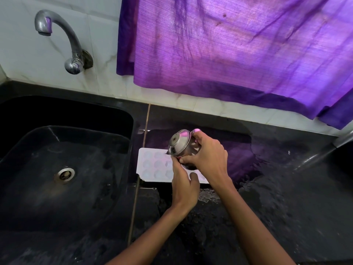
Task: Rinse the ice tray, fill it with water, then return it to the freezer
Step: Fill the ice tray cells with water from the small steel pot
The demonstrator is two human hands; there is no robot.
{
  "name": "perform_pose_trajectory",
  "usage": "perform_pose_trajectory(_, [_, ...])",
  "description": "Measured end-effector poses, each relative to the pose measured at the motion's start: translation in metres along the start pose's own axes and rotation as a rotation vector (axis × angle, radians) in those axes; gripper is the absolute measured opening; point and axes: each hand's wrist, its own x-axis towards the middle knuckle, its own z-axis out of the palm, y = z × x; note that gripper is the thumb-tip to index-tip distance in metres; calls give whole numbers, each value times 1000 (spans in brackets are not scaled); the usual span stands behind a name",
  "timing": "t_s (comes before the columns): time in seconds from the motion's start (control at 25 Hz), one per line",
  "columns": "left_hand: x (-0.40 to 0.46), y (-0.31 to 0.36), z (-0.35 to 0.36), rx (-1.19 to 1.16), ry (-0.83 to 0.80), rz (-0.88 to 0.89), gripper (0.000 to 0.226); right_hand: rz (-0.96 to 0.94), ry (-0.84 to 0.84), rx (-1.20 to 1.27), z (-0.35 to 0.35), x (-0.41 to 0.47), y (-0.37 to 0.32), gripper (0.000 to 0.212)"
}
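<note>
Two bare forearms in from the bottom edge, meeting over the wet black stone counter (267,197). Left hand (184,185) knuckles up, fingers curled, fingertips pinching the lower rim of a steel cup (180,145); thumb lying loose on the near side. Right hand (207,156) wrapped over the cup from the right, fingers curled round its body, gripping. Cup: rounded, polished metal, tipped on its side with the base turned up and left, mouth facing down toward the tray; pink-purple reflections on the shell. Cannot tell whether water is coming out.

Directly under both hands: ice tray (152,165), white plastic, flat rectangle with rounded corners and rows of round cups, lying flat on the counter. Right portion hidden by the hands. Cells look pale and glossy; fill level not readable.

Left of the left hand: black moulded sink (122,131), smooth, rounded corners, steel drain ring (64,174) in the floor, wet streaks. Beyond and left of the hands: chrome curved tap (57,35) on a white marble-look tiled wall (23,54). Beyond the right hand: purple ribbed cloth (238,44) hanging, creased, darker hem, throwing a purple sheen on the counter. Beaded water and puddles on the stone just near side of the right wrist.
</note>
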Motion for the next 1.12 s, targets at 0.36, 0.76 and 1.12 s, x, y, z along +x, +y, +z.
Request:
perform_pose_trajectory(0.36, [-13,7,3,26,68,76,80,74,40,244,-4,-13,5,69])
perform_pose_trajectory(0.76, [-30,-11,6,-31,34,51,79,61,-13,55,2,-31,6,67])
perform_pose_trajectory(1.12, [-29,-26,8,21,18,-18,85,30,-47,-14,5,-33,2,65])
